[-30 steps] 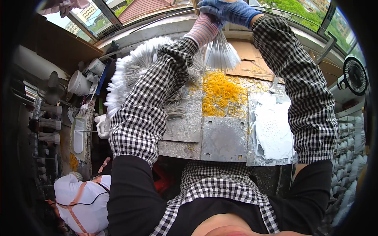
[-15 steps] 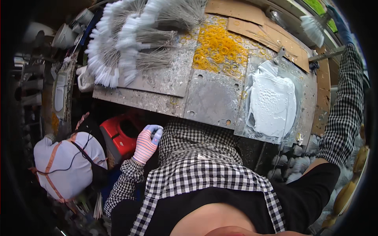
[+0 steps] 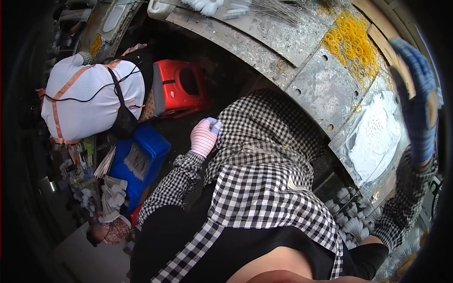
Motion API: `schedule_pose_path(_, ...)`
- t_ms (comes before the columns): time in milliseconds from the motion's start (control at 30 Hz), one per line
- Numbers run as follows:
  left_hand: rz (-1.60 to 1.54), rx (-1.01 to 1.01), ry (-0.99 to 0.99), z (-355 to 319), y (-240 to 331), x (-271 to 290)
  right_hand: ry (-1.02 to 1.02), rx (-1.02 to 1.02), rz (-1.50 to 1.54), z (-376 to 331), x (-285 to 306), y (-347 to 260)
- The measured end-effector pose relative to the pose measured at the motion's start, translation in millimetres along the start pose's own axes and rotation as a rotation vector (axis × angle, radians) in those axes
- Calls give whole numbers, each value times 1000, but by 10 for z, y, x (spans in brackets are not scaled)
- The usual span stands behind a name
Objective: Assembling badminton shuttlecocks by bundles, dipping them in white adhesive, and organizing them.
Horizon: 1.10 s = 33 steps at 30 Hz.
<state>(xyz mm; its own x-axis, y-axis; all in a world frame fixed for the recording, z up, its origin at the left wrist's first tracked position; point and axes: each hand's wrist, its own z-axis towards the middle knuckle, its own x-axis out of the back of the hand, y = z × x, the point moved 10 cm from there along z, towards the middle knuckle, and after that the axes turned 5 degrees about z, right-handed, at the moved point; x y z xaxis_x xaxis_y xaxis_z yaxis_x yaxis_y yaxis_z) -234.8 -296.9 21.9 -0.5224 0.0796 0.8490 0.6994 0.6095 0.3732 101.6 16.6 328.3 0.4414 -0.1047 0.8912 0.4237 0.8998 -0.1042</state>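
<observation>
My right hand (image 3: 421,101), in a blue glove, is raised at the far right edge of the workbench. Its fingers and thumb are apart, with nothing seen between them. Beside it on the bench lies a spread of thick white paste (image 3: 375,137), its surface dimpled. A heap of yellow rings (image 3: 349,45) sits beyond the paste. My left hand (image 3: 205,137), in a pink-striped glove with pale violet fingertips, rests at the left of my checked apron (image 3: 264,188). Its fingers are curled closed; whatever may be inside them is hidden.
White-bristled wire brushes (image 3: 264,9) lie on the bench's (image 3: 264,52) far side, with more brushes (image 3: 351,221) below at right. Left of me are a red plastic seat (image 3: 181,89), a blue crate (image 3: 141,160) and a person in white (image 3: 89,101). Another person (image 3: 113,231) is farther back.
The view has swung left, bringing the blue crate into sight. My right hand, earlier stretched out at a white brush bundle, is now nearer and apart from it. My left hand stays curled.
</observation>
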Motion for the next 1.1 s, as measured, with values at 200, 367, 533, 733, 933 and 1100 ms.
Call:
schedule_pose_path(200,-485,-799,-460,-610,1386,51,-258,108,962,64,-1531,-2052)
schedule_pose_path(367,-634,-521,-936,-765,1210,-54,-618,46,930,-697,-2621,-2468)
schedule_pose_path(533,-771,6,-568,-166,292,41,-515,-138,1063,-993,-2551,-2266)
schedule_pose_path(733,-437,312,-566,-10,-256,-492,-439,-209,1067,-1000,-2630,-2265)
schedule_pose_path(933,-740,501,-730,68,-505,-848,-210,-49,897,-712,-2396,-2344)
schedule_pose_path(1100,-1001,651,-788,28,-499,-720,-170,37,821,-609,-2167,-2272)
